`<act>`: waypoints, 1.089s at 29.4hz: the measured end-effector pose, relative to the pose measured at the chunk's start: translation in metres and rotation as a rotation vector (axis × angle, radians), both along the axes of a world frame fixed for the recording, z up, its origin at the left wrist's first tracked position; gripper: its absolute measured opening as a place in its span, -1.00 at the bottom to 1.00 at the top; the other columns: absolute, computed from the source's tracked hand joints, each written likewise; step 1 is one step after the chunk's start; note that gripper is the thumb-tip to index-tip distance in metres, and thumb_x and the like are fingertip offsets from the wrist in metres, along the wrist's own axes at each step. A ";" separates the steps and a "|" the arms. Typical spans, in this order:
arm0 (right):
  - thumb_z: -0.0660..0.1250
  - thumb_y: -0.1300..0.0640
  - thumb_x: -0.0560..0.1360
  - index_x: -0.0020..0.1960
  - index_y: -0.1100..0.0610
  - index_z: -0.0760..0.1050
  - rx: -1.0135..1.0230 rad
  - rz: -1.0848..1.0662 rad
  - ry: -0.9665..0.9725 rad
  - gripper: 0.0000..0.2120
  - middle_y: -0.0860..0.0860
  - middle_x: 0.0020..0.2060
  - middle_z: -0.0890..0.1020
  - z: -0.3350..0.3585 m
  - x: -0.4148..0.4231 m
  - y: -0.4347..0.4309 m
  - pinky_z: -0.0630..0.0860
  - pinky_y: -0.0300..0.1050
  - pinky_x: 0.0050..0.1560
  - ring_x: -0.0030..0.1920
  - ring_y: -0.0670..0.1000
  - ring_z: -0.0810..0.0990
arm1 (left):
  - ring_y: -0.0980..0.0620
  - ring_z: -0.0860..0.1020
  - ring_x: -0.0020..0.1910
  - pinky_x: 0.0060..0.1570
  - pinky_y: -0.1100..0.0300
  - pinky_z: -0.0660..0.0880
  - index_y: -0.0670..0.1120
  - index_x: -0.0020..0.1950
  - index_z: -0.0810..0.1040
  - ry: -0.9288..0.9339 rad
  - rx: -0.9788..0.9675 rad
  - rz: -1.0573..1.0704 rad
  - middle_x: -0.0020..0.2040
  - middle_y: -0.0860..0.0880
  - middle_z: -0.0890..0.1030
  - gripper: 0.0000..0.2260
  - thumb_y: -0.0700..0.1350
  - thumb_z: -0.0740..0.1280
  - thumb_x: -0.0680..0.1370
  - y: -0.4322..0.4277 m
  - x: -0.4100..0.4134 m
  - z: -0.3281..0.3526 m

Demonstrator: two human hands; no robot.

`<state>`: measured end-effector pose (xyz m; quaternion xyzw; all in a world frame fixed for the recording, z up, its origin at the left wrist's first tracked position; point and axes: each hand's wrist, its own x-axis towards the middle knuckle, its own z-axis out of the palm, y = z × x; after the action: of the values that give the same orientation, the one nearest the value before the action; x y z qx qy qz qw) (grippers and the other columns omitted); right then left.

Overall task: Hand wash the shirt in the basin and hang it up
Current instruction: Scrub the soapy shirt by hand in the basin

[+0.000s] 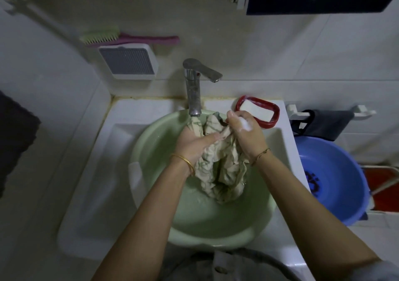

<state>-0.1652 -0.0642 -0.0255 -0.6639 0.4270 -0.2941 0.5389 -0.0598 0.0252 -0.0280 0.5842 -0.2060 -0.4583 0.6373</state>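
Gripping a wet, bunched shirt (222,164) over a green basin (155,185), the left hand (194,144) and soapy right hand (246,131) clench its upper end beneath the tap (194,86); its long axis hangs downward into the basin, toward the person.

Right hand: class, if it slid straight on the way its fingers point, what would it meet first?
The right hand points up and left, toward the tap. Its fingers already grip the shirt; beyond that, the tap's spout probably comes first, though depth is unclear.
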 end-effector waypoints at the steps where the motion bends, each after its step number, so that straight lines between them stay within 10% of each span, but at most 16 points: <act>1: 0.28 -0.03 0.54 -0.06 0.17 0.47 -0.036 0.016 0.019 -0.76 -0.04 -0.19 0.52 0.000 -0.002 -0.002 0.38 -0.32 -0.19 -0.21 -0.17 0.46 | -0.17 0.62 -0.01 0.03 -0.04 0.58 -0.33 0.14 0.53 -0.031 0.007 0.068 0.06 -0.29 0.62 -0.65 -0.37 0.43 0.37 -0.001 0.004 0.000; 7: 0.46 -0.17 0.31 -0.01 0.01 0.54 -0.079 0.431 0.419 -0.64 -0.05 -0.09 0.63 -0.017 -0.030 -0.014 0.54 -0.07 0.02 -0.08 -0.04 0.59 | 0.02 0.53 -0.07 0.13 0.08 0.47 -0.09 0.11 0.45 -0.287 0.016 0.365 -0.03 -0.07 0.56 -0.71 -0.39 0.32 0.48 -0.002 0.033 0.015; 15: 0.31 0.01 0.52 0.07 0.25 0.52 -0.063 0.627 0.592 -0.70 0.17 -0.02 0.60 -0.011 -0.043 -0.022 0.53 0.07 0.10 0.01 0.15 0.58 | 0.15 0.53 -0.30 -0.14 0.23 0.51 -0.02 -0.25 0.49 -0.372 -0.056 0.432 -0.26 0.02 0.57 -0.72 -0.40 0.39 0.41 0.004 0.040 0.029; 24: 0.20 0.15 0.59 0.00 0.12 0.42 0.212 0.118 -0.142 -0.95 0.02 -0.15 0.55 0.005 -0.018 -0.015 0.51 -0.31 -0.20 -0.18 -0.09 0.55 | 0.03 0.63 -0.04 0.11 0.10 0.53 -0.01 0.00 0.59 -0.304 0.271 -0.220 -0.05 -0.01 0.68 -0.50 0.15 0.59 0.16 0.008 0.023 0.023; 28: 0.26 0.18 0.53 -0.04 0.04 0.45 0.132 0.083 -0.202 -0.95 -0.02 -0.12 0.55 0.005 -0.002 -0.010 0.51 -0.15 -0.05 -0.12 -0.06 0.54 | 0.03 0.60 -0.07 0.06 0.11 0.55 -0.07 0.01 0.53 -0.170 0.249 -0.509 -0.05 -0.05 0.65 -0.77 -0.23 0.47 0.41 0.007 0.006 0.013; 32: 0.36 0.22 0.46 -0.05 0.04 0.53 0.052 -0.167 -0.100 -0.88 -0.15 -0.11 0.55 -0.001 -0.009 -0.017 0.50 -0.24 0.02 -0.03 -0.05 0.55 | -0.14 0.59 0.01 0.09 0.00 0.54 -0.24 0.18 0.49 0.041 0.211 -0.328 0.08 -0.23 0.61 -0.54 -0.41 0.41 0.29 0.008 0.014 0.008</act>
<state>-0.1739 -0.0810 -0.0263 -0.5962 0.4609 -0.3594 0.5504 -0.0460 0.0329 -0.0201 0.5970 -0.2362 -0.5868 0.4934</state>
